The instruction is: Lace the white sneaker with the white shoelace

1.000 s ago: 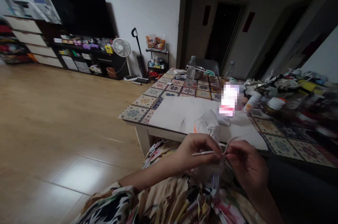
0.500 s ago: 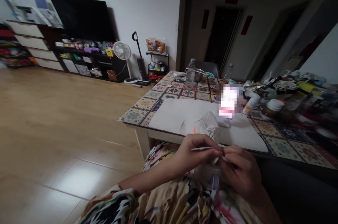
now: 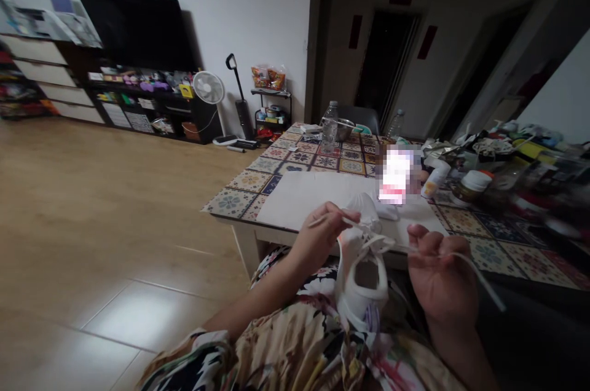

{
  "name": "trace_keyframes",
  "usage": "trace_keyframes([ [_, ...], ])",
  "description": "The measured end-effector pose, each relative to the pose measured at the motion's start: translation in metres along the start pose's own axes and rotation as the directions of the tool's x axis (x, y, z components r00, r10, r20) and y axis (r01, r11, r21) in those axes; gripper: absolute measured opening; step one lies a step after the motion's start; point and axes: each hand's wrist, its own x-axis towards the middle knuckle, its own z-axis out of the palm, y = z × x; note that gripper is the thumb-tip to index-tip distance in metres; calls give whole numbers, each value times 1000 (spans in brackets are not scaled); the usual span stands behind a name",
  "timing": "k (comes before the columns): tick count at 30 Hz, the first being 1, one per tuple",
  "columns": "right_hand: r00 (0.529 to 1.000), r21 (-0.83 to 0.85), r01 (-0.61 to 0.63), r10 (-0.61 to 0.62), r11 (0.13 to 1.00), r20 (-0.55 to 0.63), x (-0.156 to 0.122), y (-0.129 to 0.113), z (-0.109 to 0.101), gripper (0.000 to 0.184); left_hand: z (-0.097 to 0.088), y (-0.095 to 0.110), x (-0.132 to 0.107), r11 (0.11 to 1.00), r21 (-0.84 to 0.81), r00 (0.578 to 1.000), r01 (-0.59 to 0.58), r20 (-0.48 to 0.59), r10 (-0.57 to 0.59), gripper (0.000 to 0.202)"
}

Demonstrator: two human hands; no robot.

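A white sneaker (image 3: 362,268) rests heel-down on my lap, its opening facing me. My left hand (image 3: 322,237) is closed in a pinch on one end of the white shoelace (image 3: 391,246), held up to the left of the shoe. My right hand (image 3: 442,277) is closed on the other lace end, which runs out to the right past my fingers. The lace is stretched between both hands over the top of the shoe.
A low table with a patterned tile top (image 3: 258,179) stands just ahead, with a white sheet (image 3: 308,194), water bottles (image 3: 329,126), a metal bowl and many jars and clutter (image 3: 483,179) to the right. Wooden floor (image 3: 92,206) lies left; a TV unit (image 3: 133,71) and fan stand at the far wall.
My hands were together at the shoe's top, working the lace. They have drawn apart, left up-left, right to the right, pulling the lace ends taut. The shoe's opening now shows.
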Motion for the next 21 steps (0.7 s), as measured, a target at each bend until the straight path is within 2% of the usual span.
trace_keyframes([
  [2, 992, 100, -130, 129, 986, 18, 8, 3, -12, 26, -13, 4, 9, 989, -150, 1000, 4, -14, -6, 38],
  [4, 974, 151, -227, 224, 962, 41, 14, 6, -27, 27, -30, 10, 16, 981, -181, 998, 64, 28, -60, 35],
  [5, 966, 167, -259, 254, 951, 52, 16, 7, -34, 29, -38, 12, 18, 984, -153, 995, 91, 58, -83, 34],
  [8, 936, 151, -343, 326, 927, 131, 19, 10, -49, 34, -59, 18, 21, 997, -14, 993, 73, 95, -71, 34],
  [10, 902, 53, -399, 382, 915, 199, 17, 11, -49, 39, -64, 21, 19, 989, 96, 982, 114, 138, -126, 34],
  [12, 879, -116, -397, 414, 910, 236, 15, 12, -43, 44, -61, 23, 15, 941, 306, 957, 145, 197, -212, 36],
  [14, 873, -333, -315, 409, 889, 266, 12, 12, -34, 47, -53, 24, 11, 809, 580, 934, 93, 230, -272, 37],
  [16, 862, -541, -202, 411, 817, 298, 10, 11, -26, 42, -44, 25, 7, 606, 796, 929, -13, 233, -286, 31],
  [19, 825, -695, -130, 465, 708, 320, 7, 9, -21, 28, -36, 24, 5, 323, 936, 935, -138, 231, -270, 22],
  [21, 791, -703, -132, 502, 699, 350, 6, 7, -23, 25, -38, 23, 5, 243, 957, 926, -159, 230, -299, 23],
])
